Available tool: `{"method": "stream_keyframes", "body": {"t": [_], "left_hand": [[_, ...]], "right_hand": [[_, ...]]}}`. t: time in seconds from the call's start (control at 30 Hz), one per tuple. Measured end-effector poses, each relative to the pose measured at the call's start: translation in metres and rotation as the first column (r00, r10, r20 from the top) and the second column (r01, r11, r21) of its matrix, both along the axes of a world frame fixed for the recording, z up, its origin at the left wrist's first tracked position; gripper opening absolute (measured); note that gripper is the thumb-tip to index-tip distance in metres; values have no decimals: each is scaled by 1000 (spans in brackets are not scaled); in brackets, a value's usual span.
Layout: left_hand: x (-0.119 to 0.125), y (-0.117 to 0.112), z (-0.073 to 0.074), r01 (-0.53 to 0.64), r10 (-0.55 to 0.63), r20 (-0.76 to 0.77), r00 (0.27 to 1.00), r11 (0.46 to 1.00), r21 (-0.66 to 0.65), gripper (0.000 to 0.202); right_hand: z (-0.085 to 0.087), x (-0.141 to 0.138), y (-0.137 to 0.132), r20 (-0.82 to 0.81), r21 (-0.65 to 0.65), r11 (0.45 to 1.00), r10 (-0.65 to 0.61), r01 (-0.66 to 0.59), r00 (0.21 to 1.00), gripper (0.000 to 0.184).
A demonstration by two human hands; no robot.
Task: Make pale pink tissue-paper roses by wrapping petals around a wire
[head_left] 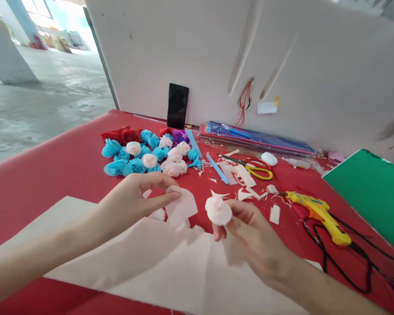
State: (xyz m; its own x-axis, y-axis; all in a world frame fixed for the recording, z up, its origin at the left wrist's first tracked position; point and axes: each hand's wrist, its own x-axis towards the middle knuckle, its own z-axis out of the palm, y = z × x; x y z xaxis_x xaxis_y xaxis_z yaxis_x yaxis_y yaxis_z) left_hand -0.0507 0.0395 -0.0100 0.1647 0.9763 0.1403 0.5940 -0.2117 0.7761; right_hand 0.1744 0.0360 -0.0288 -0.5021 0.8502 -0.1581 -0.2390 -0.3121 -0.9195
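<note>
No text, label, brand or number can be read here. The yellow glue gun on the right side of the red desk has a small bluish patch on its body, too blurred to tell whether it is a label. The white slip of paper fixed with yellow tape to the light panel behind the desk shows nothing legible, and the screen of the upright phone is dark.
</note>
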Motion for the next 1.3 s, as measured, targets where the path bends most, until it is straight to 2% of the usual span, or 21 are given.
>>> {"method": "stream_keyframes", "body": {"t": [0.07,0.1,0.17,0.23,0.3,0.37,0.43,0.53,0.6,0.63,0.77,0.9,1.03,1.2,1.3], "left_hand": [[3,-3,8,1,-2,40,999,1000,27,22],[5,-5,12,1,-5,63,998,998,56,21],[10,-8,20,1,-21,122,992,987,159,17],[18,-10,27,2,-63,185,981,951,311,11],[28,-11,35,23,-130,215,968,898,439,12],[36,-12,42,56,-193,228,954,864,500,14],[42,-14,45,89,-241,247,939,861,501,14],[47,-14,44,108,-255,320,912,905,412,11],[48,-14,40,137,-261,420,869,943,303,7],[49,-14,36,167,-275,465,841,951,259,11],[52,-17,25,331,-381,523,763,924,191,20],[55,-23,22,382,-422,450,787,906,183,26],[58,-21,27,375,-390,517,762,917,138,27],[62,-20,28,412,-306,736,603,910,40,17],[64,-22,24,396,-217,828,516,918,-7,12]], "right_hand": [[8,4,-2,16,158,987,-20,17,1000,10],[12,7,-3,36,273,962,-34,23,999,6],[17,12,-5,84,532,847,-77,21,993,6],[20,15,-7,113,708,706,-119,4,986,11],[22,16,-9,117,768,640,-140,0,983,13],[23,15,-10,102,787,616,-153,14,983,13],[25,13,-11,87,797,604,-155,25,984,13],[27,11,-12,69,756,653,-154,49,986,13],[28,11,-13,39,704,703,-179,100,983,13],[28,10,-14,26,682,720,-197,126,980,13],[28,9,-17,21,605,777,-232,172,973,11],[22,9,-17,-9,549,810,-238,204,971,9],[19,6,-15,-46,436,884,-165,169,985,9],[24,2,-13,-76,228,968,-86,101,993,11],[24,2,-11,-108,162,984,-51,68,993,12]]}}
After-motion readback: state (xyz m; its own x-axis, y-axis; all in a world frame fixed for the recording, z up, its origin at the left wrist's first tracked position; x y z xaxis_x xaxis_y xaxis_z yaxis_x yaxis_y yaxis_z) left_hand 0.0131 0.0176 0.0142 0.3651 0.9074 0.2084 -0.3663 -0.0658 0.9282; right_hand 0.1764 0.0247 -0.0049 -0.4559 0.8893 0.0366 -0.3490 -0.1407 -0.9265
